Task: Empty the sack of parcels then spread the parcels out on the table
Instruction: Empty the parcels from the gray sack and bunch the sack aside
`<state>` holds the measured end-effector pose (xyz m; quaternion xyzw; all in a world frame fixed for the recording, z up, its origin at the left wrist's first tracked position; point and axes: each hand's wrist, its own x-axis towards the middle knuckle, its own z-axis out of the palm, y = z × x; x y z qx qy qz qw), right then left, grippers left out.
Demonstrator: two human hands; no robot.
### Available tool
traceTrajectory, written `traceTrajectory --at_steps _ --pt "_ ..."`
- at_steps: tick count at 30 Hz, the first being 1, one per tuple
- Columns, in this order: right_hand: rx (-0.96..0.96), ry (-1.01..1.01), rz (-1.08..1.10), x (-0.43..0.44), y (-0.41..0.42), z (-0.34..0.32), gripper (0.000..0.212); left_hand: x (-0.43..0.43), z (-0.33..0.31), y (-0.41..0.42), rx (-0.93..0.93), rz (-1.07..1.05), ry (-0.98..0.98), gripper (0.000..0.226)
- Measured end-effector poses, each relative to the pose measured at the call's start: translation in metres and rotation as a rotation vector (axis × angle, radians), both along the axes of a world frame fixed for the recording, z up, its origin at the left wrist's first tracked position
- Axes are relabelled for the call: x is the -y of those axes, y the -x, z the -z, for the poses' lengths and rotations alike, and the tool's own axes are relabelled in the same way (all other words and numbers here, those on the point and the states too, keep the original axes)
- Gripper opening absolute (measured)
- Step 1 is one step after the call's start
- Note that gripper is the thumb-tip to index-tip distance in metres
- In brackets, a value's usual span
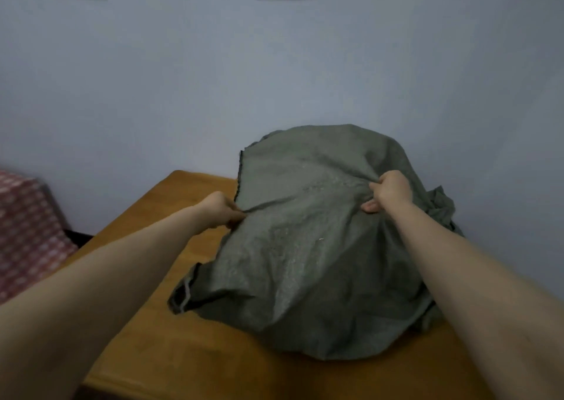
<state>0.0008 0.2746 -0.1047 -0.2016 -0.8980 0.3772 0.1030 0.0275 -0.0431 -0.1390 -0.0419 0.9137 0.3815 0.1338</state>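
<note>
In the head view, a grey-green sack [317, 247] is seen bulging on the wooden table [171, 354], set toward the far right corner by the wall [274, 64]. Its cloth is pinched at the left edge by the left hand [224, 210], closed tight on a fold, and bunched higher up by the right hand [390, 190], also closed on the fabric. The grips are probably taken on the upper cloth so that the sack can be lifted and tipped. No parcels are visible; they are presumably inside, given the bulge. A checked cloth [27, 231] is seen beyond the table's left side.
</note>
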Motion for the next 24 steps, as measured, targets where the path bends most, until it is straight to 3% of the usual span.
traceTrajectory --at_steps 4,8,12,14,16,17,20,24 --pt "-0.068 0.081 -0.030 -0.046 0.003 -0.011 0.032 -0.049 -0.051 0.009 -0.099 -0.048 -0.286 0.019" --pt "-0.057 0.527 -0.232 -0.065 -0.030 -0.038 0.060 -0.119 -0.089 0.018 -0.139 -0.111 -0.548 0.011" --pt "-0.087 0.616 -0.402 -0.106 -0.068 -0.077 0.073 -0.190 -0.117 0.025 -0.151 -0.136 -0.651 0.013" --pt "-0.090 0.511 -0.446 -0.125 -0.090 -0.098 0.082 -0.222 -0.128 0.030 -0.163 -0.161 -0.654 0.016" --pt "-0.085 0.351 -0.514 -0.130 -0.110 -0.117 0.072 -0.249 -0.138 0.033 -0.183 -0.176 -0.683 0.011" --pt "-0.087 0.221 -0.547 -0.132 -0.116 -0.124 0.075 -0.263 -0.143 0.036 -0.190 -0.182 -0.714 0.019" --pt "-0.019 -0.165 -0.604 -0.129 -0.125 -0.139 0.119 -0.303 -0.163 0.034 -0.216 -0.176 -0.784 0.019" --pt "0.027 -0.737 -0.435 -0.131 -0.119 -0.131 0.141 -0.341 -0.185 0.038 -0.240 -0.147 -0.859 0.028"
